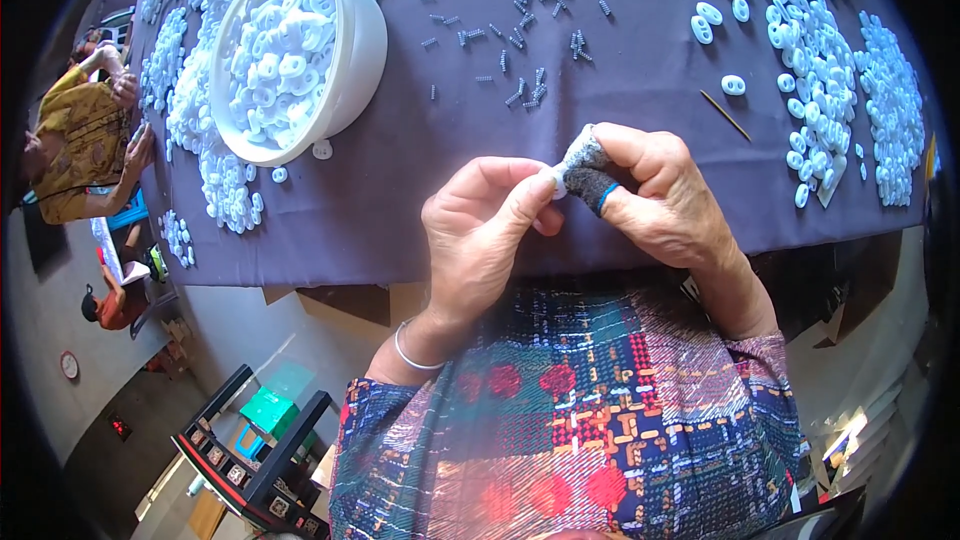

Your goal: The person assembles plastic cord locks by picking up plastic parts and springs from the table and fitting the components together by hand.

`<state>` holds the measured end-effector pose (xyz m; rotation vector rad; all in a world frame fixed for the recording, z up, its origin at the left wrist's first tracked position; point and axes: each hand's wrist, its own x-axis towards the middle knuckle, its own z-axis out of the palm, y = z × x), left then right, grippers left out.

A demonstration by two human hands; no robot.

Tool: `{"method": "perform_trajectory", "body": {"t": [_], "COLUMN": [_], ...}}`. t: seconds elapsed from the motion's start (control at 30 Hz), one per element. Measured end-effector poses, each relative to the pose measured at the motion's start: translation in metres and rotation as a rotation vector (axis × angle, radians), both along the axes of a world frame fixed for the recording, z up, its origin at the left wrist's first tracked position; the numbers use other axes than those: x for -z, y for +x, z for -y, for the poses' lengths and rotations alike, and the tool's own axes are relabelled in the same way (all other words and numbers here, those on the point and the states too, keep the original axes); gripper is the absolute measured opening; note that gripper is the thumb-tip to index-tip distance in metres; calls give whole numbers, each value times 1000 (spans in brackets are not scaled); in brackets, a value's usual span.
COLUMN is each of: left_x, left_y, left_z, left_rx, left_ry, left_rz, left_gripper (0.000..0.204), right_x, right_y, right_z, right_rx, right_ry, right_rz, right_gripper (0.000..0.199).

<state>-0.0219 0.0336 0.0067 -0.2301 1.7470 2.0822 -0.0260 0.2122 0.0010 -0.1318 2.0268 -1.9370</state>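
Note:
Near the table's front edge, my left hand [480,225] is closed in a pinch on a small white plastic piece [559,186], mostly covered by the fingertips. My right hand [660,195] meets it from the other side, thumb and forefinger pressed together at the same piece. Grey knitted finger covers [584,162] sleeve those two digits, one with a blue edge. Beyond the hands lie scattered small metal coil springs [540,80]. Whether a spring sits inside the held piece is hidden.
A white tub [365,70] full of white oval two-hole plastic pieces stands at the far left. More pieces [215,175] spread around it, and heaps [820,90] lie at the right. A thin brown stick [725,115] rests near them. Another person [85,135] sits at the left.

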Motion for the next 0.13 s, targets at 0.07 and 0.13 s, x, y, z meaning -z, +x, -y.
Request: {"method": "perform_trajectory", "body": {"t": [0.07,0.13], "left_x": [0,0], "left_y": [0,0], "left_z": [0,0], "left_rx": [-5,-8], "left_ry": [12,24], "left_rz": [10,19], "left_gripper": [13,13], "right_x": [2,3], "right_y": [3,3], "right_z": [1,1], "right_rx": [49,59], "right_ry": [-61,-100], "right_rz": [75,74], "right_gripper": [14,14]}}
